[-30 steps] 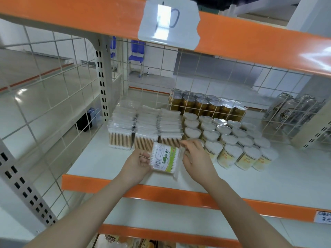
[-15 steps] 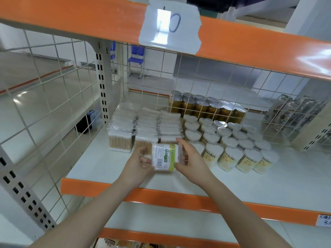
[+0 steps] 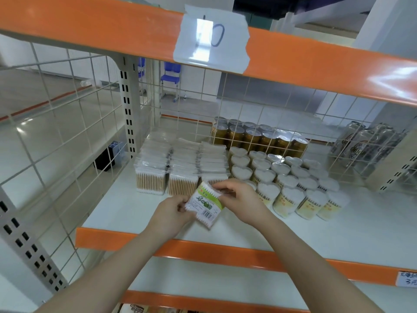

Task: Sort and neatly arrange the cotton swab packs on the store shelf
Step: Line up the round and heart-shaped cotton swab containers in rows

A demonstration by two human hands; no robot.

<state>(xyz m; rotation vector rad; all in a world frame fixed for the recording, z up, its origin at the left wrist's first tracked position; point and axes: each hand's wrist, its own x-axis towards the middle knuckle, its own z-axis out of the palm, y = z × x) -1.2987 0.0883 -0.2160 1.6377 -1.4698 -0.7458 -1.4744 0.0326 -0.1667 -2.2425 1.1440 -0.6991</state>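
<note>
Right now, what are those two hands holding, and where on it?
A cotton swab pack, tilted: the left hand pinches its lower left edge, the right hand its upper right end.

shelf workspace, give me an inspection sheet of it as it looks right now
surface: white shelf board with orange front edge, bare in front.
job's things: flat clear pack of cotton swabs with green and white label, tilted, held above the shelf; three rows of clear wooden-stick swab packs at back left.
clutter: white-topped round swab tubs; gold cans behind the wire grid.
grippers: left hand and right hand both grip the labelled pack.
cables: nothing seen.
surroundings: taped paper sign on the upper beam; blue chair beyond.
</note>
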